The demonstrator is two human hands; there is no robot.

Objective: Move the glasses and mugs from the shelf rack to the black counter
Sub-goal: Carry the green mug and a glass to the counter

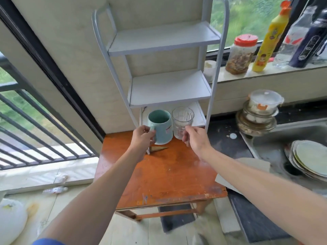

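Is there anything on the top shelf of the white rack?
No, the top shelf of the white rack is bare; the mug and glass are down low.

Both arms reach toward the white shelf rack (pixel 169 89) on the orange table (pixel 164 174). The left hand (pixel 143 137) grips the teal mug (pixel 160 129) by its handle; the right hand (pixel 194 140) seems to pinch the clear glass (pixel 182 122), both near the table's far edge.
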